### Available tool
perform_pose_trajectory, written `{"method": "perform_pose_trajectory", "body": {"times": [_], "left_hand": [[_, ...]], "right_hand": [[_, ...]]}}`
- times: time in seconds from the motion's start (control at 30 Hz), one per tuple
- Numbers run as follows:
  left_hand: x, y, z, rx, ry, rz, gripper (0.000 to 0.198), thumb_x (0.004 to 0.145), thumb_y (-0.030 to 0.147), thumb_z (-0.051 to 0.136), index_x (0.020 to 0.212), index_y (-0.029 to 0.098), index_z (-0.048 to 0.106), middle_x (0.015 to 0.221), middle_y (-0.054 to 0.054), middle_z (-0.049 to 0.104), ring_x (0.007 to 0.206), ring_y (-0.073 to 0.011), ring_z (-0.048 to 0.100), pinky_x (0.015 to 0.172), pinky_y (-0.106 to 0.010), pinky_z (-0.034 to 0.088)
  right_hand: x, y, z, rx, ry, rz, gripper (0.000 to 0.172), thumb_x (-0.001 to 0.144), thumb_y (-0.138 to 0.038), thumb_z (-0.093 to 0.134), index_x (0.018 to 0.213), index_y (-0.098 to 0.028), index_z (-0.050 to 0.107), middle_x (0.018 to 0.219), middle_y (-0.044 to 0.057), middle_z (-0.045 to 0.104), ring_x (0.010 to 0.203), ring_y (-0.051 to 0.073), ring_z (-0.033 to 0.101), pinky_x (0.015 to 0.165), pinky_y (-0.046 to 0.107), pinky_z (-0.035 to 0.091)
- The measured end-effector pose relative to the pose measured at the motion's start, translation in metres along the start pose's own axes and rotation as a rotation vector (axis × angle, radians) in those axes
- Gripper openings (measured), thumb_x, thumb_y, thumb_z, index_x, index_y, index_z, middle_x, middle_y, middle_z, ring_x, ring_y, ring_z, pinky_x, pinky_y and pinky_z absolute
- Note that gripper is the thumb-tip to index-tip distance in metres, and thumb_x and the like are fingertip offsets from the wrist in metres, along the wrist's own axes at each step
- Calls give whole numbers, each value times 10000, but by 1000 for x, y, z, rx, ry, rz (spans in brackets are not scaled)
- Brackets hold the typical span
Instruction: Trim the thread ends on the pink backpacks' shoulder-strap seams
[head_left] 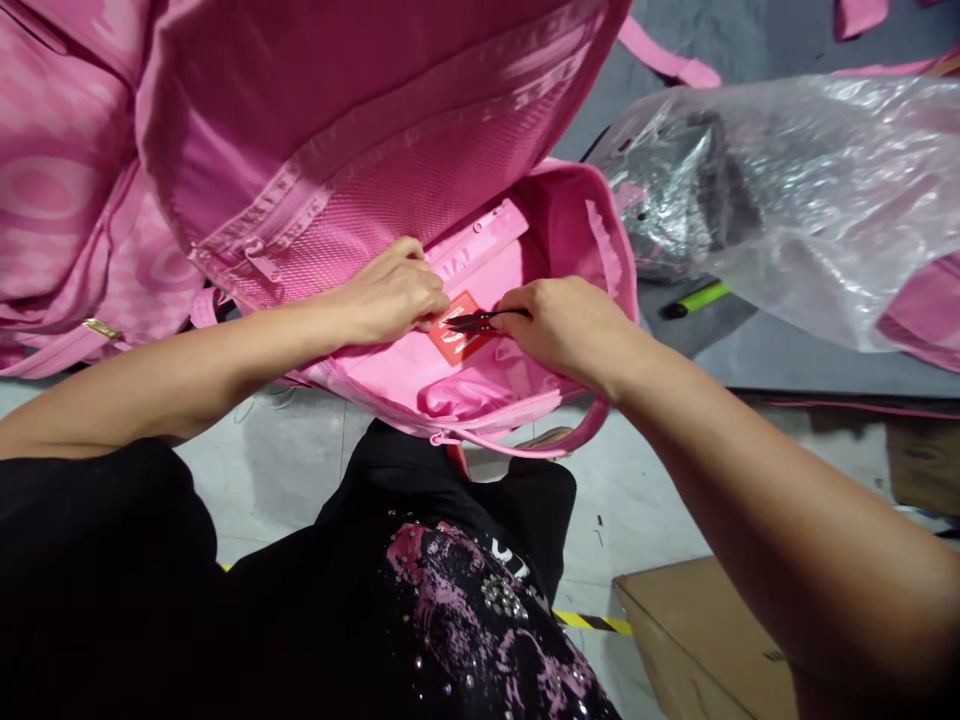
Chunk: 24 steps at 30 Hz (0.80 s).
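Observation:
A pink bag (480,385) lies open, its large flap with a mesh pocket (390,190) raised at the back. Inside it is a red label (459,345) with pale print. My right hand (566,325) is closed on small black snips (480,321), whose pointed blades lie over the label. Just left of the label, my left hand (394,292) is closed, its fingertips against the pink lining; whatever they pinch is too small to make out.
Another pink patterned bag (56,180) is at the left. On the grey table (787,355) are a clear plastic bag (810,200) and a green-and-black marker (696,299). A cardboard box (712,640) stands on the floor at the lower right.

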<state>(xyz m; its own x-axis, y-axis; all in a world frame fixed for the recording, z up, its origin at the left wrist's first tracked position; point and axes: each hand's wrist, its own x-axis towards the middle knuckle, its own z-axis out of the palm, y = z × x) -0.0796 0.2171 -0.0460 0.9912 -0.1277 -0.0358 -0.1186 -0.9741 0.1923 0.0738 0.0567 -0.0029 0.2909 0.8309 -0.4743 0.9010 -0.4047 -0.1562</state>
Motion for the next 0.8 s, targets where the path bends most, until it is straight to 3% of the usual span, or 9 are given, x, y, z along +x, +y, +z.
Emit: {"method": "perform_pose_trajectory", "body": {"times": [0.17,0.27,0.37,0.53,0.8], "left_hand": [[-2,-10,4,-63,50,-9,219,899,221,513,698,188,594,684,-1,644,659,-136,483,890,-390,395],[-2,-10,3,-57,57,-18,221,903,241,511,710,185,602,690,-4,646,665,-136,489,904,-392,402],[0,-7,1,-37,38,-37,210,906,271,540,732,184,618,717,-10,664,703,-151,527,909,-395,407],[1,-3,-5,4,-10,-76,198,917,297,571,762,185,626,756,-33,678,745,-178,561,925,-406,410],[2,-1,-5,-55,31,-80,254,942,309,537,727,186,595,718,-28,622,745,-172,529,904,-420,409]], "right_hand": [[3,3,2,73,19,45,352,1002,-242,428,1235,-187,686,1057,130,741,931,263,673,707,339,428],[4,3,4,139,-5,36,387,960,-319,566,1325,-197,604,1032,116,736,899,262,670,697,331,427],[6,-1,5,166,-22,-45,379,902,-314,660,1267,-214,631,1000,81,735,897,250,665,721,318,430],[10,-7,7,241,-15,-105,318,897,-198,626,1211,-231,665,1019,51,745,921,227,676,757,297,452],[14,-9,11,361,-18,-158,292,895,-147,601,1153,-229,709,1074,33,756,994,216,686,853,301,488]]}}
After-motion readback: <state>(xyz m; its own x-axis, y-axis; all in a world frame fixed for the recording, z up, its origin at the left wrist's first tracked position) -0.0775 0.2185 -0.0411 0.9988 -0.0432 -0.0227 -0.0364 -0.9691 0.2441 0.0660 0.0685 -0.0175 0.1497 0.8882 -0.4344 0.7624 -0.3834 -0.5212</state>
